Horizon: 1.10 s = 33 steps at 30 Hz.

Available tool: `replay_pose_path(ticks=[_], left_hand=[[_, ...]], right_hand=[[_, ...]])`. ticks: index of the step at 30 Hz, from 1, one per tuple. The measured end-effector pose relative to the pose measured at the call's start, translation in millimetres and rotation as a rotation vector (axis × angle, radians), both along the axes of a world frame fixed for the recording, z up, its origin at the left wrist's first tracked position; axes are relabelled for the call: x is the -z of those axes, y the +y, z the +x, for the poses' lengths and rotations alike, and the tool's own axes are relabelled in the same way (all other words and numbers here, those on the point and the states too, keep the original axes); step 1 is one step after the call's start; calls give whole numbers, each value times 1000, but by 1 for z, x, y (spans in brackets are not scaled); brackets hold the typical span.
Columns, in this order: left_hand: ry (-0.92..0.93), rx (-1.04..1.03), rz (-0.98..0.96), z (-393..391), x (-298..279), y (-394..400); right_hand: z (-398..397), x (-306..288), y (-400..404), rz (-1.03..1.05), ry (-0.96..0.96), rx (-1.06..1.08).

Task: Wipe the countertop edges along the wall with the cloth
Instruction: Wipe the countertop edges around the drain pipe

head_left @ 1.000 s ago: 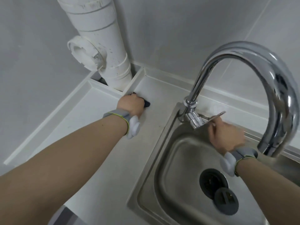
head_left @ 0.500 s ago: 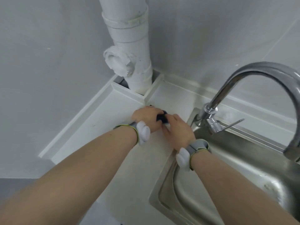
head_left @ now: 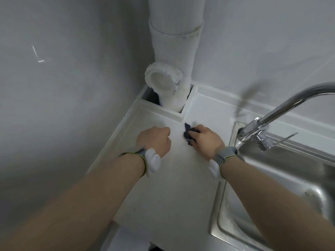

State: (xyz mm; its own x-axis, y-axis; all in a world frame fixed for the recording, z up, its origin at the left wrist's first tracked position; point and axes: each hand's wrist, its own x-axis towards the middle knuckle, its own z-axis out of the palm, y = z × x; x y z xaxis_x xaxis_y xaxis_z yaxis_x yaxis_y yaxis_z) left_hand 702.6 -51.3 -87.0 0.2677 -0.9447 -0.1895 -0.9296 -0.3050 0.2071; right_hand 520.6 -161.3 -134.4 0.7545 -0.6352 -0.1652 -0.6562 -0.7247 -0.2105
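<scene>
A small dark blue cloth (head_left: 187,133) lies bunched on the white countertop (head_left: 168,187), just in front of the boxed corner around the pipe. My right hand (head_left: 206,142) grips the cloth and presses it on the counter. My left hand (head_left: 155,141) rests beside it as a closed fist with nothing in it, a short gap away from the cloth. A raised white edge strip (head_left: 116,131) runs along the left wall, and another edge strip (head_left: 226,94) runs along the back wall.
A thick white drain pipe (head_left: 174,57) with a capped side branch stands in the corner cutout. A steel sink (head_left: 282,192) sits at the right, with a chrome faucet (head_left: 282,109) arching over it. Grey walls close in at left and back.
The cloth has passed from my left hand to my right hand. My right hand came over from the faucet lever. My left hand has drawn back to the left as a fist.
</scene>
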Motion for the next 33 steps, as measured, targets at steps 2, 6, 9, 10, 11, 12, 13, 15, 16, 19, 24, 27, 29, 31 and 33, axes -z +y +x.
replay_pose_path(ticks=[2, 6, 9, 10, 11, 12, 13, 15, 16, 19, 24, 27, 29, 31, 33], left_hand=[[3, 8, 12, 12, 10, 7], [44, 0, -17, 32, 22, 12], [103, -48, -45, 42, 26, 10], [110, -65, -36, 45, 26, 10], [112, -76, -23, 46, 27, 10], [115, -82, -6, 47, 27, 10], [118, -86, 12, 48, 26, 10], [125, -94, 35, 47, 23, 11], [124, -104, 37, 47, 22, 12], [139, -132, 35, 42, 16, 9], [166, -199, 33, 34, 10, 2], [164, -197, 28, 34, 10, 1], [162, -211, 22, 38, 8, -4], [171, -235, 17, 43, 3, -9], [171, -258, 16, 50, -1, -13]], right_hand=[[-5, 0, -29, 20, -10, 237], [-5, -5, -90, 50, 50, 574], [11, 1, -89, 19, 51, 631], [17, 4, -77, 17, 30, 623], [19, 6, -61, 15, 2, 595], [21, 8, -44, 11, -21, 558], [22, 8, -27, 1, -46, 516], [22, 5, 4, 1, -96, 423], [23, 6, 18, 9, -115, 362], [25, 5, 46, 31, -160, 184], [24, 4, 3, 118, -227, 276], [36, 5, -50, 149, -203, 550], [52, 0, -81, 178, -154, 626], [67, -9, -105, 228, -188, 695], [82, -11, -119, 313, -331, 803]])
